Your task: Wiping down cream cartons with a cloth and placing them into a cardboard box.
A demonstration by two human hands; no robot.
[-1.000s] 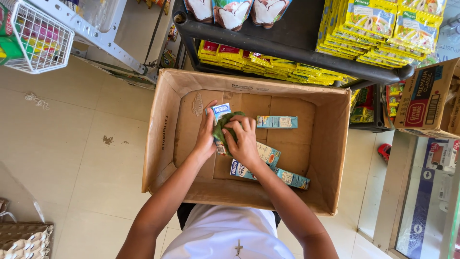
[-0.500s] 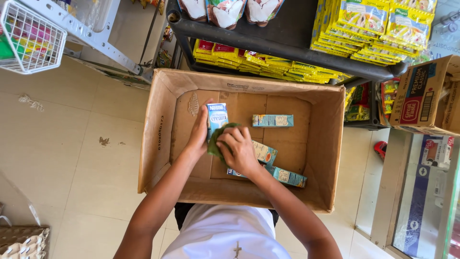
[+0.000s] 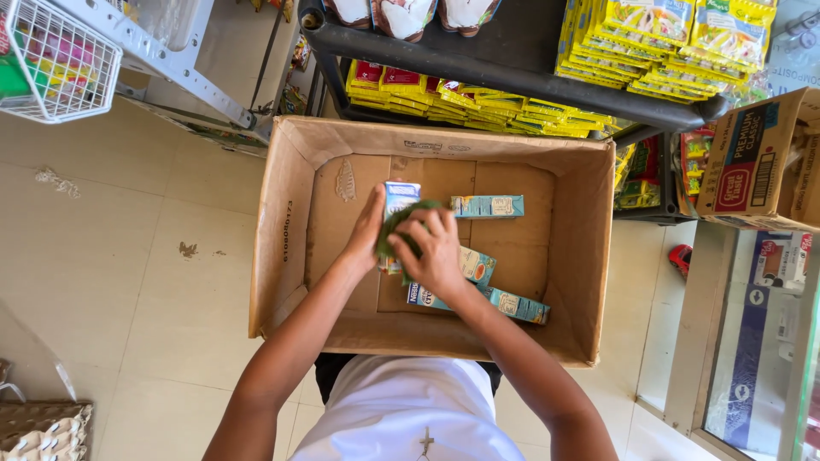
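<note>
Holding: left hand [image 3: 367,229] wraps the small blue-and-white carton [image 3: 399,198] from its side, keeping it upright above the cardboard box [image 3: 286,230] floor so its faces are reachable
Wiping: right hand [image 3: 434,252], fingers pressed together, pinches a green cloth [image 3: 395,229] against the carton
Grip: both closed, neither spread
Carton position: mid-box, left of centre, lifted between both hands
Loose cartons: one teal carton [image 3: 487,206] lies flat near the far wall; others [image 3: 512,304] lie flat under the right wrist
Surroundings: shelf of yellow packets [image 3: 487,115] beyond the box; tiled floor [image 3: 128,256]
</note>
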